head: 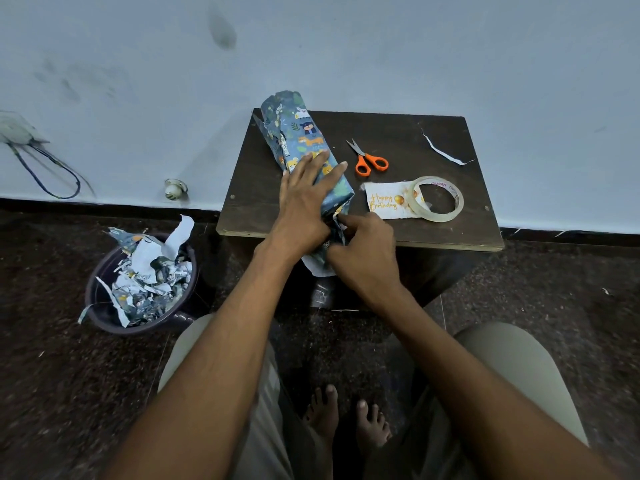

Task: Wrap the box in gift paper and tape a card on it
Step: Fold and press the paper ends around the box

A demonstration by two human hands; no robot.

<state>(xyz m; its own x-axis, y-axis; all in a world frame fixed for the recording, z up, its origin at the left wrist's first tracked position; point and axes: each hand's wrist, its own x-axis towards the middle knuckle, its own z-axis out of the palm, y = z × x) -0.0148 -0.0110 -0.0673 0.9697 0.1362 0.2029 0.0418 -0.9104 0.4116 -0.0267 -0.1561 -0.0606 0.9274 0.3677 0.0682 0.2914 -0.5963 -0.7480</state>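
Along the left edge of the dark counter point(433, 133) lies the box point(304, 140), covered in blue animal-print gift paper point(322, 265) that hangs loose past the near edge; the left hand point(304, 202) lies flat on the box with fingers spread straight, while the right hand point(367, 251) pinches the loose paper at the box's near end. Toward the near right corner a "Happy Birthday" card point(384, 200) lies partly under a roll of clear tape point(437, 199), with orange-handled scissors point(369, 159) mid-counter and a paper strip point(443, 150) near the far right corner. On the floor beside the left edge, a bin point(104, 317) holds paper scraps.
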